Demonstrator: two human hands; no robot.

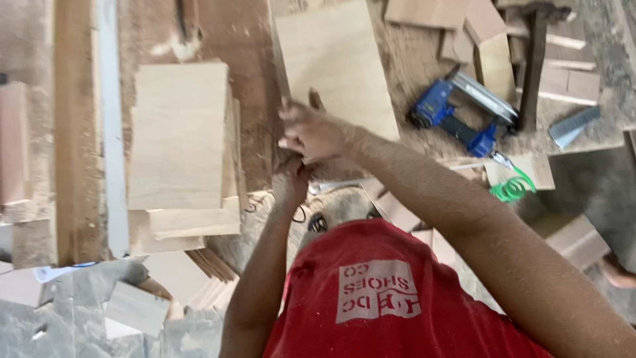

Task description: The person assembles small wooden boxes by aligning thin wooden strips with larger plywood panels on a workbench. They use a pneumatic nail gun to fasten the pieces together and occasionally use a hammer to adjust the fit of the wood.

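Note:
My right hand (pixel 313 130) grips the near left corner of a pale plywood panel (pixel 338 63) that lies on the sawdust-covered workbench (pixel 255 79). The fingers are closed over the panel's edge. My left hand (pixel 290 182) is directly below it, curled at the bench edge and touching the underside of my right hand. The right hand partly hides it, so whatever it holds is hidden. My red shirt (pixel 371 298) fills the bottom of the view.
A stack of similar plywood panels (pixel 179 136) lies to the left, beside a long timber beam (pixel 76 132). A blue nail gun (pixel 457 113) with a green coiled hose (pixel 513 189) rests at the right among wood offcuts (pixel 490 40). More offcuts (pixel 136 305) lie lower left.

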